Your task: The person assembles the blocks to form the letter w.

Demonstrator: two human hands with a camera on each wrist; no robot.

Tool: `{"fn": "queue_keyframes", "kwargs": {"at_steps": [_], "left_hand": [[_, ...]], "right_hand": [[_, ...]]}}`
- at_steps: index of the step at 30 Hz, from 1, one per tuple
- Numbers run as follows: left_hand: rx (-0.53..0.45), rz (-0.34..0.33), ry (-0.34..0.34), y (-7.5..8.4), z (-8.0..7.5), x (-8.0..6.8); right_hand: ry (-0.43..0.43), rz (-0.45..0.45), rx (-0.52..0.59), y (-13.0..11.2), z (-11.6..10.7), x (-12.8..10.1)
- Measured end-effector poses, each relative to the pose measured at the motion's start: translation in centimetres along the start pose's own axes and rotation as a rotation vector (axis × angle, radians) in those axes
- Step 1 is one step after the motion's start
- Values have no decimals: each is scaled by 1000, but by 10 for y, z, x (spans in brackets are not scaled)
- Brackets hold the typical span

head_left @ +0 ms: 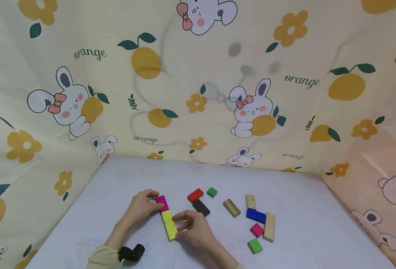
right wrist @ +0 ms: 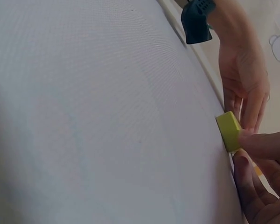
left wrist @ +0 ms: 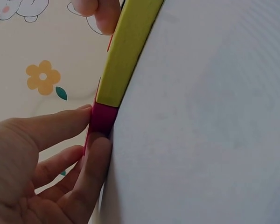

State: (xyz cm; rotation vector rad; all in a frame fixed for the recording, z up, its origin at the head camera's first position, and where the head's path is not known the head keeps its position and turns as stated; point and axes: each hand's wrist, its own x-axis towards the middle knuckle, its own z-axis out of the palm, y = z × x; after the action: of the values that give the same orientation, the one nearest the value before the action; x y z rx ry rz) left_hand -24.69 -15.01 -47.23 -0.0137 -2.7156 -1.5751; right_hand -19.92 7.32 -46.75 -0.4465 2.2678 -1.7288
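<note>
A magenta block (head_left: 163,203) and a long yellow block (head_left: 169,225) lie end to end on the table, their ends meeting. My left hand (head_left: 140,206) pinches the magenta block between thumb and fingers; the left wrist view shows those fingertips on both sides of the magenta block (left wrist: 103,117). With thumb and fingers, my right hand (head_left: 195,228) grips the near part of the yellow block. Seen from the right wrist, the near end of the yellow block (right wrist: 228,132) faces the camera, the thumb tip against it.
Right of the hands lie a red block (head_left: 195,195), a dark brown block (head_left: 201,207), a green block (head_left: 212,192) and a hollow-looking wooden block (head_left: 231,207). Farther right, a blue block (head_left: 256,215) sits among wooden, pink and green ones. A patterned cloth (head_left: 198,82) stands behind the table.
</note>
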Motion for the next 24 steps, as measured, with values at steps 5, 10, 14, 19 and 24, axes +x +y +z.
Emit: {"fn": "queue_keyframes", "kwargs": {"at_steps": [5,10,14,19,24], "left_hand": [[3,0,3,-1,1,0],[-6,3,0,-4,1,2],[-8,5,-6,-5,2,2],[-13,7,-20,-5,1,2],[18,19,-40,-4,-1,2]], "right_hand": [[-11,-3,19,2,-1,0],[-9,-7,41,3,-1,-1],[-3,-2,41,3,0,-1],[-5,6,40,3,-1,0],[-9,7,53,3,-1,0]]}}
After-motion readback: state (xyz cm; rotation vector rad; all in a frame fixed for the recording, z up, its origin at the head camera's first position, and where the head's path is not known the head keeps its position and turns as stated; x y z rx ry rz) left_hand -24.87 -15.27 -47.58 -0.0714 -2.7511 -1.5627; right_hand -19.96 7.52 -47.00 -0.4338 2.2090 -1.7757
